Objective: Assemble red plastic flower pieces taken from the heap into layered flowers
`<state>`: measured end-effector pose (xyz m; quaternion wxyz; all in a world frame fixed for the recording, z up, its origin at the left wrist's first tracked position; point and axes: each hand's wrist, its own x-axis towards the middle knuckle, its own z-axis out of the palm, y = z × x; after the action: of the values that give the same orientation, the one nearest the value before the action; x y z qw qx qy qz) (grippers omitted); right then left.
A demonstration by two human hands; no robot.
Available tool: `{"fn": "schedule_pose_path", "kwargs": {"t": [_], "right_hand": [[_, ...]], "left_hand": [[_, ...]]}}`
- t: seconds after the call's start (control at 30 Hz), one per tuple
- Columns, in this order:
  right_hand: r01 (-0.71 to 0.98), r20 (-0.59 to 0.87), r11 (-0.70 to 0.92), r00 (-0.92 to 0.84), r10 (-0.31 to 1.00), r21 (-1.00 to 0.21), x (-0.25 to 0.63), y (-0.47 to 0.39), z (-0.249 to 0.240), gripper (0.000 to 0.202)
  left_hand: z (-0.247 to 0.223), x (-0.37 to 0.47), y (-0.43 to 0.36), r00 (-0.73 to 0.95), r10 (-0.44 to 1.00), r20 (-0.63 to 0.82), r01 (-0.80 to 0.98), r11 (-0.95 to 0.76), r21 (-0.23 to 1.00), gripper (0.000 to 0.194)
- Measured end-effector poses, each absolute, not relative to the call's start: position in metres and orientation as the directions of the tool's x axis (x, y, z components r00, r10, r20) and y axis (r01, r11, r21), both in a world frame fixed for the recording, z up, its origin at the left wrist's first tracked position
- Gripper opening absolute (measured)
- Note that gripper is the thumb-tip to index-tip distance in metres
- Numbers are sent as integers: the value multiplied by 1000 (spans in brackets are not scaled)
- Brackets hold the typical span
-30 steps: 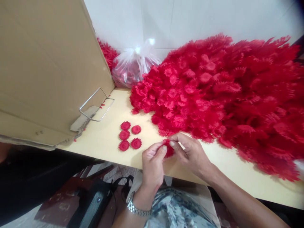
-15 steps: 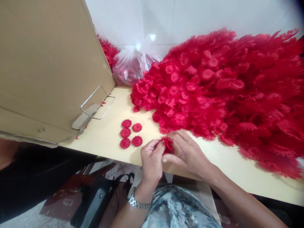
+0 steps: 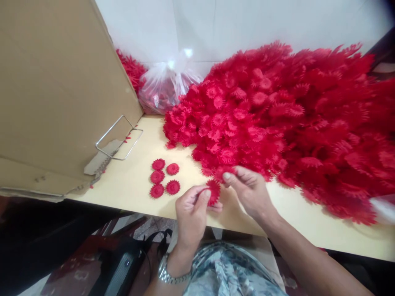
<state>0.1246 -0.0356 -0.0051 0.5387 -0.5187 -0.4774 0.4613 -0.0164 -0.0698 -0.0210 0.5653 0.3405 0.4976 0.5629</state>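
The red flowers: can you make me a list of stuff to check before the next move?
1. Left hand grips its red flower: ok, between thumb and fingers.
2. Right hand grips its red piece: ok, pinched.
3. Held pieces clear of each other: cannot tell, they look very close in this view.
4. Five loose flowers apart from the big pile: ok, bare table shows between.
5. Wire frame away from both hands: ok, it's beside the cardboard.
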Motion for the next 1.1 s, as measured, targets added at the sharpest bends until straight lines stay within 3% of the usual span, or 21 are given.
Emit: {"fn": "schedule_pose_path", "kwargs": {"t": [0.1, 0.23, 0.4, 0.57, 0.67, 0.87, 0.97, 1.1], "right_hand": [[-32, 44, 53, 240, 970, -998, 133, -29, -1, 26], [-1, -34, -34, 46, 998, -999, 133, -29, 2, 30], [104, -34, -28, -56, 998, -994, 130, -34, -1, 27], [364, 112, 147, -114, 987, -920, 130, -39, 1, 30], [503, 262, 308, -163, 951, -807, 129, -39, 3, 37], [528, 439, 536, -308, 844, -659, 125, -41, 5, 38], [485, 437, 537, -313, 843, -690, 126, -45, 5, 35], [460, 315, 365, -183, 931, -810, 137, -40, 4, 33]], "left_hand": [[-17, -20, -69, -205, 957, -207, -339, 129, 932, 15], [-8, -21, -63, -91, 961, -262, -455, 194, 869, 15], [-2, -23, -57, -102, 943, -318, -505, 226, 833, 19], [-2, -21, -57, -38, 945, -325, -509, 261, 820, 9], [-2, -17, -56, 25, 948, -316, -481, 289, 828, 18], [-3, -10, -56, 92, 939, -332, -458, 336, 823, 24], [-4, -10, -55, 1, 933, -359, -488, 314, 815, 26], [-6, -14, -52, -132, 932, -338, -526, 223, 820, 23]]}}
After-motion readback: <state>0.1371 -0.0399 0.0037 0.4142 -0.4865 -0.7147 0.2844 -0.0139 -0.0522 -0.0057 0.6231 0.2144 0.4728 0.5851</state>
